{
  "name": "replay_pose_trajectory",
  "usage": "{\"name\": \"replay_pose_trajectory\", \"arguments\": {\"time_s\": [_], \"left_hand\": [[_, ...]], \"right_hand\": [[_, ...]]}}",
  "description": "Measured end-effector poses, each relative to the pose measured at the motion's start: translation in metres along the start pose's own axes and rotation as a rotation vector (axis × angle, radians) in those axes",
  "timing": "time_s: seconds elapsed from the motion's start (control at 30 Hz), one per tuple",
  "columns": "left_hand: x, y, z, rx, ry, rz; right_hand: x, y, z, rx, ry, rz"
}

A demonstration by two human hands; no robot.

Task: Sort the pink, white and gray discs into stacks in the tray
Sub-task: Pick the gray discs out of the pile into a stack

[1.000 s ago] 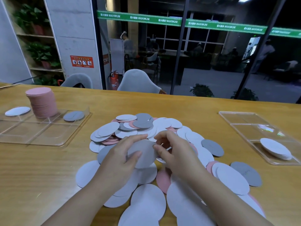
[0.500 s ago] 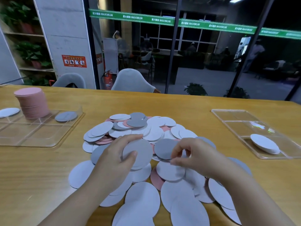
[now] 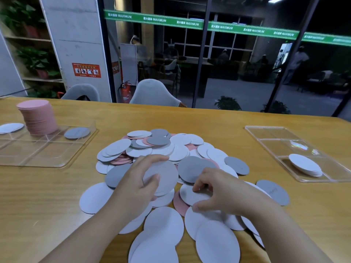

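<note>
A loose heap of white, gray and pink discs (image 3: 176, 147) covers the middle of the wooden table. My left hand (image 3: 136, 185) grips a small stack of white discs (image 3: 165, 177), thumb on top and fingers round the far edge. To its right, my right hand (image 3: 218, 188) has curled fingers touching a white disc (image 3: 191, 196) that lies on the heap over a pink one. The left tray (image 3: 47, 149) carries a tall pink stack (image 3: 38, 118), one gray disc (image 3: 77, 132) and a white disc (image 3: 10, 127). The right tray (image 3: 275, 141) holds a low white stack (image 3: 304, 165).
Two gray chairs (image 3: 153, 92) stand behind the table's far edge, in front of a glass wall. Bare tabletop lies between the heap and each tray. Several large white discs (image 3: 216, 242) lie close to the near edge.
My right hand drew away from the left hand's stack, moved right and then came down onto a white disc on the heap. The left hand kept its grip on the white stack.
</note>
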State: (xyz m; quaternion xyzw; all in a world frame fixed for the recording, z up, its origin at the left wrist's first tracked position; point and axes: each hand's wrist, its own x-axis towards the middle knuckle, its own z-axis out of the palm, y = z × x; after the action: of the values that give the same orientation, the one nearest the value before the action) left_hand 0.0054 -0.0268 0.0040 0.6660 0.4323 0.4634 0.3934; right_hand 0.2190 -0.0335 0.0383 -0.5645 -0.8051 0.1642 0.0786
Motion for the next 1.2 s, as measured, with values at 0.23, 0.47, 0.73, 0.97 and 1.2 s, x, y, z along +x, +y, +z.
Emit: {"name": "replay_pose_trajectory", "arguments": {"time_s": [0.23,0.47,0.73,0.97,1.2], "left_hand": [[0.001,-0.006,0.001,-0.031,0.04,-0.047],[0.002,-0.001,0.002,-0.084,0.021,-0.05],[-0.001,0.0,0.01,-0.231,-0.102,-0.053],[-0.005,0.005,0.01,-0.062,-0.127,0.003],[-0.005,0.001,0.008,0.124,-0.13,0.068]], "right_hand": [[0.004,-0.006,0.004,0.012,0.169,-0.091],[0.01,0.001,0.003,0.245,0.459,-0.253],[0.013,-0.009,0.015,0.447,0.368,-0.128],[-0.001,-0.002,0.002,0.251,0.26,-0.083],[-0.043,-0.004,0.0,-0.036,-0.181,-0.022]]}}
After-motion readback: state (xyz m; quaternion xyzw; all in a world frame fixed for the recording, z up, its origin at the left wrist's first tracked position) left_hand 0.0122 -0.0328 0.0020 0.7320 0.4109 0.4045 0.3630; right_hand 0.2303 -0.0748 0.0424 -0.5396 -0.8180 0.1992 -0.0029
